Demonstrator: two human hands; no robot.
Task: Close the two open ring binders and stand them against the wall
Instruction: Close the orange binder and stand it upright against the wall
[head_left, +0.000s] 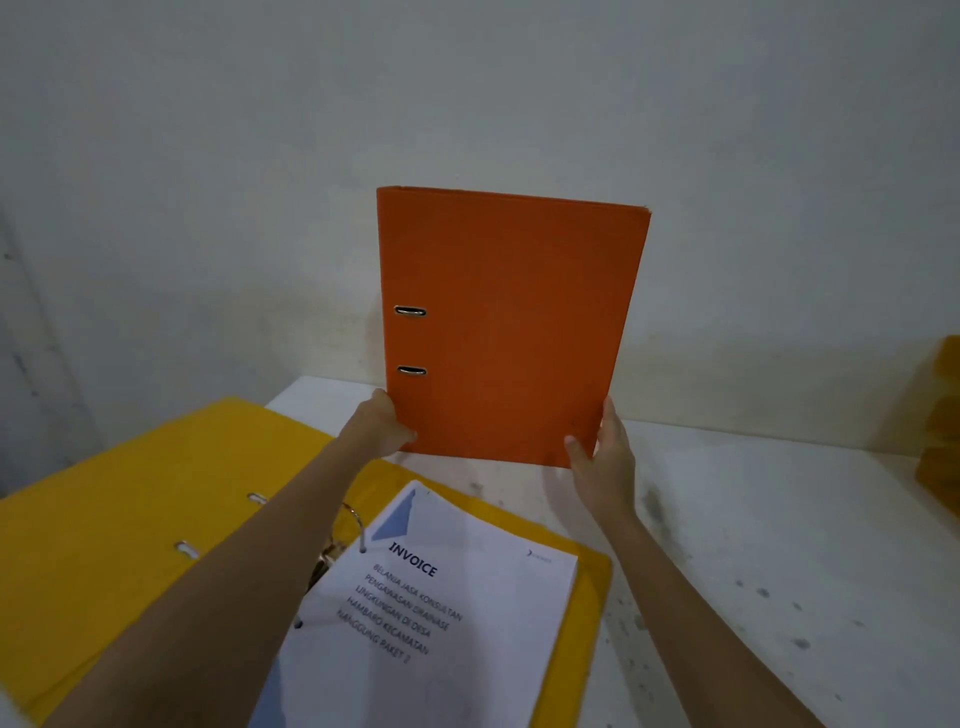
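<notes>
An orange ring binder (511, 322) is closed and upright, its front cover facing me, close to the pale wall (467, 93). My left hand (376, 423) grips its lower left corner by the spine. My right hand (602, 457) grips its lower right corner. Its bottom edge sits at or just above the white table (753, 519); I cannot tell whether it touches. A yellow ring binder (130, 519) lies open and flat at the near left, with a stack of white invoice pages (431, 613) on its rings, partly under my left forearm.
A yellow object (943, 426) sits blurred at the right edge against the wall. The table surface to the right is white with dark specks.
</notes>
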